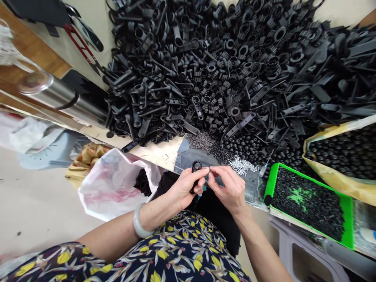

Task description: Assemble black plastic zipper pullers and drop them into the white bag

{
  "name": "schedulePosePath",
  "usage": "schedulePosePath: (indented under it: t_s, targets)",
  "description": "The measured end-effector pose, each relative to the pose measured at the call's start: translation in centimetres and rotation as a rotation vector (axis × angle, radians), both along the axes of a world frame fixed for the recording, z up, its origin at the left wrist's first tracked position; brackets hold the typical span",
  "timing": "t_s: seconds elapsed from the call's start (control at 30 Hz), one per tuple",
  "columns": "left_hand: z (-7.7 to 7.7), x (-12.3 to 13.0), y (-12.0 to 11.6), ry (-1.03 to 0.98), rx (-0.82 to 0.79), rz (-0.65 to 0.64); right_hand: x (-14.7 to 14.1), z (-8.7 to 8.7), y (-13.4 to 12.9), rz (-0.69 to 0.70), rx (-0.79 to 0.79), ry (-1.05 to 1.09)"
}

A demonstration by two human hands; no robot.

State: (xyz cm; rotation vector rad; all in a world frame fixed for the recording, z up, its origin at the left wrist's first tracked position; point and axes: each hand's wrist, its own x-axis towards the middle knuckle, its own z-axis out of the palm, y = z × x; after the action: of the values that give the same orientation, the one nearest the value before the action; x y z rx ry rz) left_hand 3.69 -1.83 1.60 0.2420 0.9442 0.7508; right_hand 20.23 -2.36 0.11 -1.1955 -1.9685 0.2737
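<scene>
My left hand point(185, 188), with a pale bangle point(138, 221) on its wrist, is closed around a black plastic part point(196, 166) whose ringed end sticks up above the fingers. My right hand point(228, 185) is closed in a pinch, its fingertips meeting the left thumb tip. Between those tips is something tiny and dark, too small to name. Just beyond the hands lie a heap of small silvery pins point(242, 165) and a pile of tiny dark pieces point(202, 141).
Black plastic parts point(182, 66) are heaped across the table. Right: a green tray point(348, 219) of small black pieces and a yellowish bag point(331, 176) of black beads. Left: a white bag point(108, 192), steel flask point(58, 94) and red-handled scissors point(80, 47).
</scene>
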Motion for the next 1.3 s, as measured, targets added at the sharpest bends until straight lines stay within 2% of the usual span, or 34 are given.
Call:
schedulePosePath:
  t_s: [0.17,0.33,0.6,0.8,1.0,1.13,1.3]
  targets:
    - [0.7,0.1,0.2,0.092,0.090,-0.002,0.2,0.1,0.4,0.045,-0.078,0.074]
    - [1.1,0.1,0.5,0.134,0.115,-0.004,0.5,0.0,0.5,0.052,-0.101,0.110]
    - [0.9,0.1,0.8,0.095,0.075,-0.032,0.6,0.5,0.4,0.044,-0.053,0.103]
    - [1.4,-0.2,0.8,0.053,0.070,-0.116,1.2,0.2,0.3,0.027,-0.123,0.130]
    - [2.2,-1.8,0.6,-0.040,0.059,-0.162,1.7,-0.4,-0.1,0.004,-0.177,0.187]
    - [2.2,-2.4,0.0,0.070,0.132,-0.194,1.2,-0.4,-0.4,0.063,-0.187,0.173]
    - [1.9,-2.0,-0.8,0.156,0.173,-0.190,0.3,-0.4,-0.5,0.126,-0.187,0.104]
